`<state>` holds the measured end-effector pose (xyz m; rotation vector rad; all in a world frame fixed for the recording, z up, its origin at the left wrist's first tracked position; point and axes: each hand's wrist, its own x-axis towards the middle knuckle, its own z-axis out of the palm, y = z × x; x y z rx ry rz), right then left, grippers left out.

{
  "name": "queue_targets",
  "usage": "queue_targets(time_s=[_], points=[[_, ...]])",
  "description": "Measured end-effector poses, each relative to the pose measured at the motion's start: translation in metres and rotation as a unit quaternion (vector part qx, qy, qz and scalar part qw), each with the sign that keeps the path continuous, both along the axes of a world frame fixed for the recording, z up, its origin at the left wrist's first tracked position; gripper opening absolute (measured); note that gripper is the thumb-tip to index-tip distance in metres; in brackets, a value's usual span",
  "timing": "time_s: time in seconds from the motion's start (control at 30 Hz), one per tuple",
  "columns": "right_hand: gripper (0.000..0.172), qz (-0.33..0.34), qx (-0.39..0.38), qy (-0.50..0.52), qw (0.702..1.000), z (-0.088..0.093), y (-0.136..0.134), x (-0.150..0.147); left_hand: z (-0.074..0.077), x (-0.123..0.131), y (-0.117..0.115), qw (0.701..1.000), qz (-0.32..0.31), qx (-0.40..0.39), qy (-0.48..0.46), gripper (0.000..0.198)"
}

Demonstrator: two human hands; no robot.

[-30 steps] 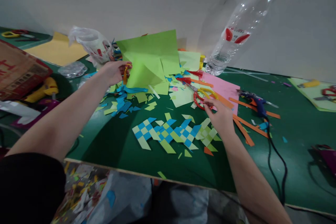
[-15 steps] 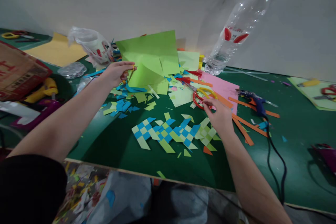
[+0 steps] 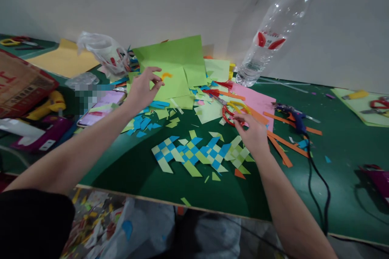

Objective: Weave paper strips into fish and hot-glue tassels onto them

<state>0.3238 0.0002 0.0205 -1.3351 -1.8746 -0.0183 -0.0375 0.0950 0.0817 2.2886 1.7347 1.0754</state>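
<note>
My left hand (image 3: 146,88) is raised over the light green paper sheets (image 3: 170,58). Thumb and fingers pinch a small, blurred yellow-orange paper strip (image 3: 166,75) that sticks out to the right. My right hand (image 3: 252,129) has its fingers closed on the red handle of red-and-yellow scissors (image 3: 228,109). The blades point away to the upper left, over scattered paper. Between my hands, nearer the table edge, a row of woven checkered paper pieces (image 3: 191,151) in blue, green and pale green lies flat. Small blue and green offcuts (image 3: 141,124) lie beside my left forearm.
A clear plastic bottle (image 3: 270,40) stands at the wall beside pink paper (image 3: 253,99). Orange strips (image 3: 279,149) and a corded glue gun (image 3: 299,123) lie to the right. On the left are a phone (image 3: 101,107), a cardboard box (image 3: 24,83) and a bagged cup (image 3: 109,54).
My left hand has moved slightly right and its index finger has lifted, with the yellow-orange strip still at the fingertips. The phone has come into view. My right hand stays at the scissors.
</note>
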Motion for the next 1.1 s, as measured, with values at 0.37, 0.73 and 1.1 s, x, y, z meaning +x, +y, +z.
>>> queue_targets(time_s=[0.37, 0.73, 1.1], points=[[0.016, 0.037, 0.030, -0.026, 0.999, 0.016, -0.015, -0.012, -0.046, 0.037, -0.061, 0.987, -0.100, -0.115, -0.049, 0.013], [0.013, 0.084, 0.064, 0.017, 0.994, 0.066, -0.038, -0.082, -0.064, 0.039, -0.066, 0.986, -0.144, -0.087, 0.005, 0.006], [0.009, 0.106, -0.056, -0.060, 0.991, 0.006, 0.001, -0.071, -0.059, 0.036, -0.064, 0.983, -0.140, -0.112, -0.040, 0.002]])
